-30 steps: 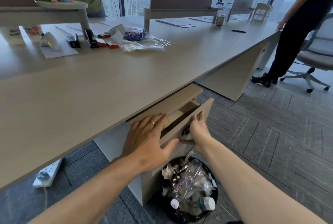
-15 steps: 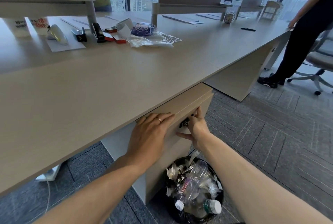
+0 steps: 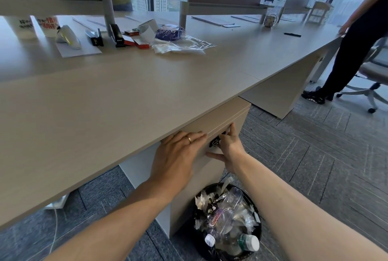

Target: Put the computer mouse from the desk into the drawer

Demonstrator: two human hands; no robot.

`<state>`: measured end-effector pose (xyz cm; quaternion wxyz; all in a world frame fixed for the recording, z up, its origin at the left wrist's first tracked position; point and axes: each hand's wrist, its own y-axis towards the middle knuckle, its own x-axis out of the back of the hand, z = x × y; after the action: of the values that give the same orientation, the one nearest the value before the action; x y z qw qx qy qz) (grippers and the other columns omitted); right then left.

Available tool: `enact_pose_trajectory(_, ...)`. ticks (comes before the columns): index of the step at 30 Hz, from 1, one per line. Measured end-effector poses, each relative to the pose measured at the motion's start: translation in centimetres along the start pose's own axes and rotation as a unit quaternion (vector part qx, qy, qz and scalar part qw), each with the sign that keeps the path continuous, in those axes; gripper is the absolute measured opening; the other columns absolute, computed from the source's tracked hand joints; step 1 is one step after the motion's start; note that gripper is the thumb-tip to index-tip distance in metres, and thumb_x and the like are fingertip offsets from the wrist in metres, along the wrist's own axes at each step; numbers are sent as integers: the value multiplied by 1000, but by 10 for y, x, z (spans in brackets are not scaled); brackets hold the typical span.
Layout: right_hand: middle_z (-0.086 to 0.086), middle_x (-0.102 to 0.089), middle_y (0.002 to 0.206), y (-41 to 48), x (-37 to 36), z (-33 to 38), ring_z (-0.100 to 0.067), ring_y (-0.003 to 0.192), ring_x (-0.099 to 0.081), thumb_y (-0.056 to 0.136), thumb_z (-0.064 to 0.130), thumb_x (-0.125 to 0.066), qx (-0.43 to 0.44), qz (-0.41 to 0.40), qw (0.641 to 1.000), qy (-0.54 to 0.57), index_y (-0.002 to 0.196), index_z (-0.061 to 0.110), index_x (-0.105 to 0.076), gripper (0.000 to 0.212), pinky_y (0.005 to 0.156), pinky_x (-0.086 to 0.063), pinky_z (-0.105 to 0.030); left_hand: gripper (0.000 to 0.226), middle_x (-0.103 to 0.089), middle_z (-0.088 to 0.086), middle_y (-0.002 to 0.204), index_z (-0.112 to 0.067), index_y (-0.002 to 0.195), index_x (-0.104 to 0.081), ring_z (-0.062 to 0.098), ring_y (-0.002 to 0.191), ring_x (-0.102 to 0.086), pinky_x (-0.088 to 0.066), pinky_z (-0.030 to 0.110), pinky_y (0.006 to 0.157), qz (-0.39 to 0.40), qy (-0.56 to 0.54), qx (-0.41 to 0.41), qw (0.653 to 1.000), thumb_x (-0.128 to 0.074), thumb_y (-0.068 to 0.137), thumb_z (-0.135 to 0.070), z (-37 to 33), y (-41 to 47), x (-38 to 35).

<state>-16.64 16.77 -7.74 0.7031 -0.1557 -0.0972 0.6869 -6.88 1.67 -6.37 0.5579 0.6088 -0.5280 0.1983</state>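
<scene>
The drawer (image 3: 227,118) under the desk (image 3: 126,101) is pushed fully in, so nothing inside it shows. My left hand (image 3: 178,155) lies flat on the drawer front, fingers together, a ring on one finger. My right hand (image 3: 230,145) rests on the front just to the right, fingers spread and thumb out, beside a small dark lock with a key (image 3: 214,142). Neither hand holds anything. A white rounded object (image 3: 69,36) lies on a paper sheet at the far left of the desk; I cannot tell whether it is the mouse.
A full black waste bin (image 3: 228,223) stands on the floor below the drawer. Staplers (image 3: 117,33), red boxes and plastic bags (image 3: 180,44) sit at the back of the desk. A person in dark clothes (image 3: 352,50) stands by an office chair (image 3: 371,76) at the right.
The drawer was partly open a second ago and has slid shut under both hands. My left hand moved from its top edge to its front.
</scene>
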Motion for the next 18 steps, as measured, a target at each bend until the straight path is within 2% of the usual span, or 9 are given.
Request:
enact_pose_trajectory(2,4,-47,153,0,-1,1,-27,127,-53,97,3,-34,1,0,1000,-2,154,43,-19,71,77,-61,-55,78,-67,-9,132,-22,134,-64,14,117,-59,-45,27,94,-3,-4,-1,1000,-72,64,13,-1,0,0)
enact_pose_trajectory(6,2,-45,153,0,-5,8,-30,134,-47,101,8,-31,-2,-4,1000,-14,149,47,-27,62,70,-62,-53,77,-68,-9,131,-22,133,-65,13,117,-59,-49,29,94,-6,-5,-5,1000,-71,65,15,1,1,0)
enact_pose_trajectory(10,6,-38,158,-10,0,15,-29,140,-40,102,9,-31,-22,4,999,-25,155,43,-18,64,76,-62,-49,79,-66,-9,134,-22,135,-64,13,118,-59,-45,27,95,-4,0,-12,1000,-73,64,12,3,0,-1)
enact_pose_trajectory(13,1,-32,162,-30,11,37,-31,146,-31,103,10,-35,-30,3,998,-61,158,38,-12,66,89,-57,-54,82,-65,-10,135,-22,137,-62,11,119,-58,-40,23,96,1,7,-9,1000,-75,64,13,2,0,0)
enact_pose_trajectory(16,0,-26,164,-60,35,74,-32,135,-43,101,24,-45,42,-15,980,-196,157,37,-14,66,93,-55,-52,95,-64,-6,138,-20,140,-59,14,121,-59,-40,26,101,25,23,-4,999,-79,54,17,-3,-3,8)
enact_pose_trajectory(18,0,-27,163,-92,53,111,-26,128,-51,98,37,-52,157,-33,934,-319,156,36,-20,67,98,-53,-51,103,-56,-3,147,-20,146,-51,17,130,-53,-38,30,106,58,41,-7,997,-79,55,16,-3,-8,9)
